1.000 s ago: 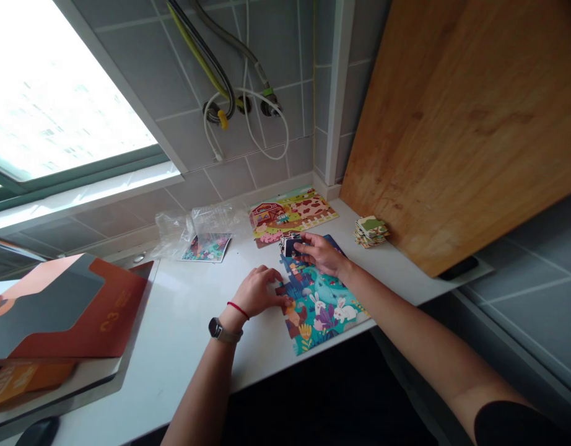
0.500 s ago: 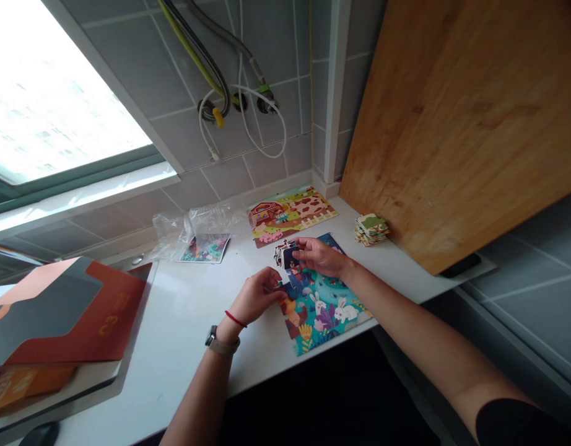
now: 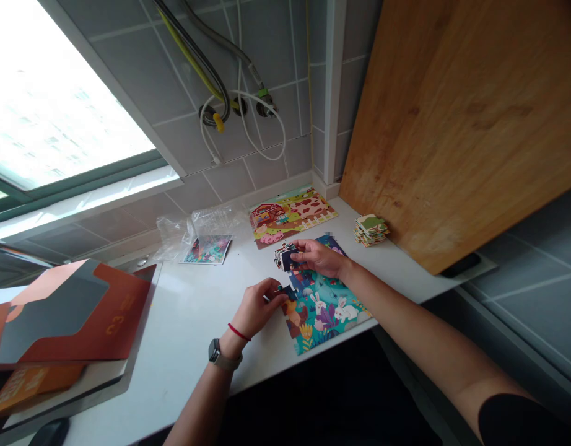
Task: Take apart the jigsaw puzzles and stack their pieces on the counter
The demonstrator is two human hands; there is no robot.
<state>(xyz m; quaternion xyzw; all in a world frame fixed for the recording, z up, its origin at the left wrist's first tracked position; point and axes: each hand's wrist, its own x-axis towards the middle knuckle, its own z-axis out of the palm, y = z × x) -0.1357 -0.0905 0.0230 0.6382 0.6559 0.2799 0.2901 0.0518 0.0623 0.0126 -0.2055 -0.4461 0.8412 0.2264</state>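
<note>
The left hand [image 3: 259, 305] had its thumb and forefinger drawn close together on a dark, knobbed jigsaw piece [image 3: 288, 291], at the left edge of a partly joined puzzle [image 3: 332, 297]. The right hand [image 3: 319, 257] gripped a small stack of pieces [image 3: 284, 257] between thumb and fingers, its cut edges pale and uneven, above the puzzle's far left corner. The puzzle lay flat below the right fingers, thin and smooth, printed with white rabbits and plants on teal; its left side was a jagged line of tabs and notches.

Just beyond the right fingers lay a farm puzzle [image 3: 295, 217] with a red barn and a spotted cow. To their right, a pile of pieces [image 3: 371, 229] stood near a grained wooden board [image 3: 453, 124]. Beyond the left fingers, a crinkled clear plastic bag [image 3: 174, 235] partly covered a printed card [image 3: 211, 249].

Well left of the left fingers, an orange-red, grey and peach box [image 3: 122, 303] bore faint gold lettering including a "3"; the smaller line was illegible.
</note>
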